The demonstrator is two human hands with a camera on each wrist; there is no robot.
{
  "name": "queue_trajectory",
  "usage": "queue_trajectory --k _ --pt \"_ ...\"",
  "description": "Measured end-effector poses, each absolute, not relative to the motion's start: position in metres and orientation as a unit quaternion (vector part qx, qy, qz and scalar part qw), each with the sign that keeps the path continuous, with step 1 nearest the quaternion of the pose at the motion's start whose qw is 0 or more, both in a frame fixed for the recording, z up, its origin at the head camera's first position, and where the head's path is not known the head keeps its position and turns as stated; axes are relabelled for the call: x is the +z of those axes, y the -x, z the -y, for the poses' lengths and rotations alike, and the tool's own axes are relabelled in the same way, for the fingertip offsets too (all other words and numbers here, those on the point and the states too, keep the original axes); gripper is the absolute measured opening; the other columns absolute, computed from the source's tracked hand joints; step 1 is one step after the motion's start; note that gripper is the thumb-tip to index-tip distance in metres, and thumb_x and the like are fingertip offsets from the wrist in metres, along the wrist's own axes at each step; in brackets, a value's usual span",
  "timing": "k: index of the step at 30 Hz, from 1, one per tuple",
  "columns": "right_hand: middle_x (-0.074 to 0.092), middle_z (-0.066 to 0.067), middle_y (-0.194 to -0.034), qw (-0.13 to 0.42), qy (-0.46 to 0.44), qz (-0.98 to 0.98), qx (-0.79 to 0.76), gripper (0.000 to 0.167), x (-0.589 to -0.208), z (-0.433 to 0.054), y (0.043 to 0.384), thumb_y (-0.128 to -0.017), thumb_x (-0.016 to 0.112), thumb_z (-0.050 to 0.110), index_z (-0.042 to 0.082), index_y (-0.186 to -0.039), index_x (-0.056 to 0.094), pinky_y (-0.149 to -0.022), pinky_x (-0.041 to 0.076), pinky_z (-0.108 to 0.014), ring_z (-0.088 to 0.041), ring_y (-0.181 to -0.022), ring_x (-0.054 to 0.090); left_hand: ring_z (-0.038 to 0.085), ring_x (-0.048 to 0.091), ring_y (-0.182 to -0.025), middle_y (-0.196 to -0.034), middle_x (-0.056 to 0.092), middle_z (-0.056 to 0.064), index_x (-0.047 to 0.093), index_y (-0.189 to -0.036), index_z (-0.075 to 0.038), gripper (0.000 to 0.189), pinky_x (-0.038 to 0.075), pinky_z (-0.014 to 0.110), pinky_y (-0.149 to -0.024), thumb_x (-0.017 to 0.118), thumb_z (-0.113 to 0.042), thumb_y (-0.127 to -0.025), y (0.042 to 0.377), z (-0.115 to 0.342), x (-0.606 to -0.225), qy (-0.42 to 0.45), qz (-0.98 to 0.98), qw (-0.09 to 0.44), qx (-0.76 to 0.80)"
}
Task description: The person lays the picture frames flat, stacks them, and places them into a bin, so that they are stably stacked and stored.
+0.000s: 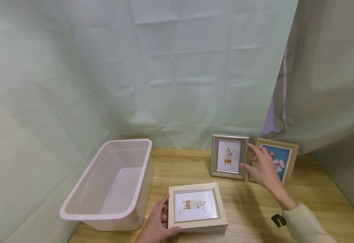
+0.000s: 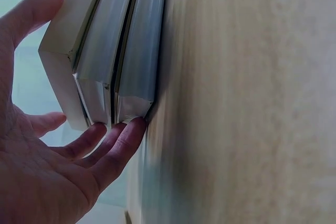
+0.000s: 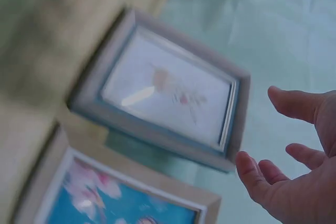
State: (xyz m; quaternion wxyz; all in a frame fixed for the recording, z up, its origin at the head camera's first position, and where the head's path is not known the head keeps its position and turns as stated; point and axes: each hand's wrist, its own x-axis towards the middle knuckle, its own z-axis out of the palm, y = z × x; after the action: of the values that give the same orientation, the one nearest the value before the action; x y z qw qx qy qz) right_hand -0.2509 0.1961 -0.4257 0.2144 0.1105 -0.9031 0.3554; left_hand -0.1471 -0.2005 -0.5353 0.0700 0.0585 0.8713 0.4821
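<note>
A stack of picture frames (image 1: 196,220) lies flat at the front, its top one cream-edged with a potted-plant print. My left hand (image 1: 157,221) is at the stack's left end, thumb by the near corner and fingertips against the side. From the left wrist view, these fingertips (image 2: 131,129) touch the stacked edges. Behind, a silver picture frame (image 1: 244,158) stands upright with a similar plant print. Just right of it hovers my right hand (image 1: 263,168), thumb and fingers spread, holding nothing. That hand partly covers a tan picture frame (image 1: 293,158) with a blue flower picture.
To the left stands a deep white plastic bin (image 1: 148,168) beside the stack. Pale green sheeting (image 1: 177,74) hangs behind the wooden table (image 1: 180,162), and a grey-brown curtain (image 1: 331,84) hangs on the right. A small black item (image 1: 277,220) shows at the right cuff.
</note>
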Motion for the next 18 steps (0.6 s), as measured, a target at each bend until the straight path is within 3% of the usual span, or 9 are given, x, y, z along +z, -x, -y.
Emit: queue_trajectory --k 4,11,18 --pt "0.053 -0.041 -0.143 0.228 -0.125 0.909 0.325 0.081 -0.415 -0.203 0.276 -0.083 0.088 -0.005 -0.007 -0.155 0.050 -0.084 0.059 -0.065 -0.053 -0.103 0.067 0.028 0.056 -0.128 -0.152 0.052 0.020 0.031 -0.170 -0.008 0.121 0.060 0.026 -0.093 0.100 -0.036 -0.074 0.148 0.201 -0.538 -0.063 -0.870 0.068 0.484" --pt "0.043 -0.045 -0.154 0.184 -0.113 0.928 0.303 0.080 -0.410 -0.203 0.303 -0.088 0.084 -0.005 -0.005 -0.158 0.047 -0.105 0.050 -0.076 -0.065 -0.134 0.051 0.027 0.058 -0.124 -0.148 0.054 0.020 0.032 -0.169 -0.006 0.119 0.061 0.026 -0.092 0.099 -0.030 -0.075 0.151 0.202 -0.541 -0.080 -0.863 0.064 0.495" --pt "0.039 -0.047 -0.157 0.144 -0.117 0.937 0.297 0.079 -0.414 -0.200 0.318 -0.092 0.079 -0.005 -0.001 -0.162 0.043 -0.107 0.049 -0.077 -0.066 -0.139 0.047 0.029 0.057 -0.126 -0.151 0.052 0.022 0.031 -0.169 -0.004 0.119 0.060 0.024 -0.091 0.099 -0.029 -0.075 0.152 0.204 -0.543 -0.082 -0.860 0.067 0.500"
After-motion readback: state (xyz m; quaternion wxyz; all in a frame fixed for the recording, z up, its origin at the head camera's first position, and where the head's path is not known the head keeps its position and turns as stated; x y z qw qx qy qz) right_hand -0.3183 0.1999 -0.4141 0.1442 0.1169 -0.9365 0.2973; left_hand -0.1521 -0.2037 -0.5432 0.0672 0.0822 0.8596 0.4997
